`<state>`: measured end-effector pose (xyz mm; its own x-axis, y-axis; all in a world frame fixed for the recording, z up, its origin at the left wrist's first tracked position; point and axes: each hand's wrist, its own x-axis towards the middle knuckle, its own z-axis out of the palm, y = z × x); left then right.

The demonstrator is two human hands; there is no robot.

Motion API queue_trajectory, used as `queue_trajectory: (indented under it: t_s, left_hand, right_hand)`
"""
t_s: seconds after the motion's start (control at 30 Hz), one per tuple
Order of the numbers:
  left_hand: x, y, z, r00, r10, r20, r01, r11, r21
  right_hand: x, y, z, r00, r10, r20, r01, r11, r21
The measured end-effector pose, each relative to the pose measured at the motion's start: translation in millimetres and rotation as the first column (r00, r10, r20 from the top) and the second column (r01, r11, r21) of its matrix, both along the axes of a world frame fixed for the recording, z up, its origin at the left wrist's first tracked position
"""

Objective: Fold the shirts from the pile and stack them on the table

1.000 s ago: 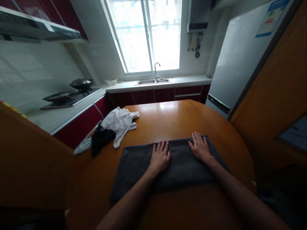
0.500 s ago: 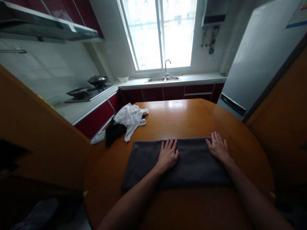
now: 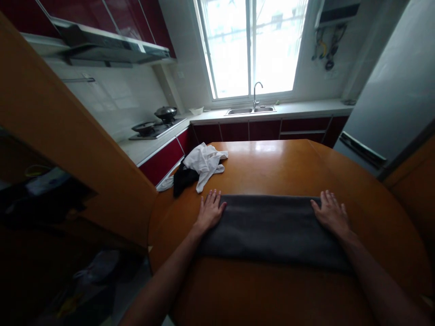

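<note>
A dark grey cloth, folded into a long flat rectangle, lies across the wooden table. On its left end rests my left hand, palm down with the fingers apart. My right hand lies flat near the cloth's far right corner, its fingers spread too. Neither hand grips anything. Beyond my left hand, a crumpled white garment sits partly over a black one near the table's left edge.
Behind the table runs a counter with a sink. Pans stand on the stove at the left. A fridge is at the right, and a wooden panel borders the table's left side.
My left hand has moved left from the middle of the cloth to its left end. My right hand stays at the right end. The view has shifted left.
</note>
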<state>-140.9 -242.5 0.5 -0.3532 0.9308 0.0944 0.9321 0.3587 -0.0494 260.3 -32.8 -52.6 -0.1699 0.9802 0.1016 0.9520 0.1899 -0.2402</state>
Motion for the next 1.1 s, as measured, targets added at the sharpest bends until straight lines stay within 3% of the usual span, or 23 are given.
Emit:
queue_trajectory:
  t_s: [0.1, 0.2, 0.3, 0.4, 0.5, 0.6, 0.7, 0.8, 1.0, 1.1]
  left_hand:
    - [-9, -2, -6.3, 1.000, -0.009, 0.006, 0.009, 0.999, -0.031]
    - [6, 4, 5.1, 1.000, 0.012, -0.005, -0.012, 1.000, -0.015]
    - [46, 11, 20.0, 0.998, -0.066, -0.010, 0.066, 0.997, 0.051]
    - [98, 11, 21.1, 0.951, -0.305, 0.057, 0.301, 0.951, 0.073]
    - [137, 6, 6.2, 0.888, -0.442, 0.124, 0.435, 0.897, 0.079]
    - [149, 1, -12.4, 0.878, -0.454, 0.150, 0.452, 0.891, 0.050]
    - [146, -2, -21.0, 0.878, -0.456, 0.142, 0.457, 0.889, 0.029]
    - [142, -1, -14.8, 0.879, -0.459, 0.131, 0.458, 0.888, 0.038]
    - [149, 31, 13.8, 0.885, -0.457, 0.094, 0.450, 0.889, 0.082]
    - [150, 53, 10.0, 0.915, -0.395, 0.081, 0.387, 0.916, 0.103]
  right_hand:
    - [-1, -2, 1.9, 1.000, -0.008, -0.007, 0.008, 1.000, -0.007]
    - [-1, -4, 7.2, 1.000, -0.006, -0.025, 0.006, 1.000, -0.012]
    - [-4, -8, 22.8, 0.997, -0.041, -0.062, 0.045, 0.997, 0.059]
    - [-17, -30, 45.4, 0.992, -0.058, -0.109, 0.079, 0.975, 0.206]
    - [-41, -76, 56.3, 0.978, 0.181, -0.101, -0.149, 0.954, 0.260]
    - [-63, -127, 46.4, 0.886, 0.464, -0.017, -0.455, 0.876, 0.162]
    - [-72, -154, 32.2, 0.848, 0.530, 0.013, -0.530, 0.846, 0.057]
    - [-70, -152, 32.9, 0.858, 0.513, 0.006, -0.513, 0.857, 0.044]
    - [-72, -117, 65.2, 0.911, 0.412, 0.005, -0.412, 0.909, 0.068]
    - [-82, -101, 68.5, 0.931, 0.366, 0.006, -0.365, 0.927, 0.089]
